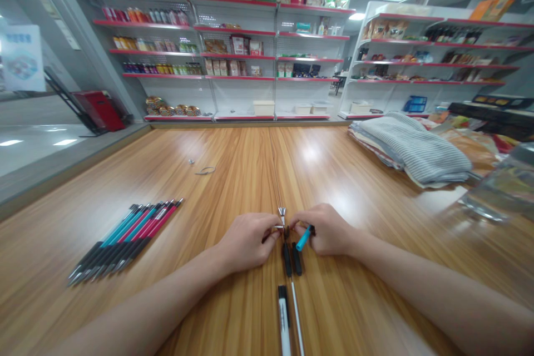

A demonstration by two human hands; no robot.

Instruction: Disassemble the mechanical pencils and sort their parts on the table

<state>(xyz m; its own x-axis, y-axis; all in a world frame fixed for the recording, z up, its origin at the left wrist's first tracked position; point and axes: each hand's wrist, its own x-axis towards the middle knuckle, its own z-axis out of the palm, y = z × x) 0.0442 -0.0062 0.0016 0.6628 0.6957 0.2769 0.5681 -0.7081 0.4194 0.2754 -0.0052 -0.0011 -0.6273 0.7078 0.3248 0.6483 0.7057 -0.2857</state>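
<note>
My left hand is closed in a pinch on a small silvery piece, too small to identify further. Curled close beside it, my right hand holds a blue pen barrel that slants down toward me. The right fingertips meet near the left ones; what lies between them is partly hidden. Small silver pen tips lie just beyond the fingers. Two black rubber grips rest on the table below the hands. Nearer to me are a thin white refill and a black-capped white marker.
Blue and red pens with black grips lie in a row at left. A wire loop and a small metal bit sit farther back. Folded striped cloth and a clear container stand right. Stocked shelves rise behind the table.
</note>
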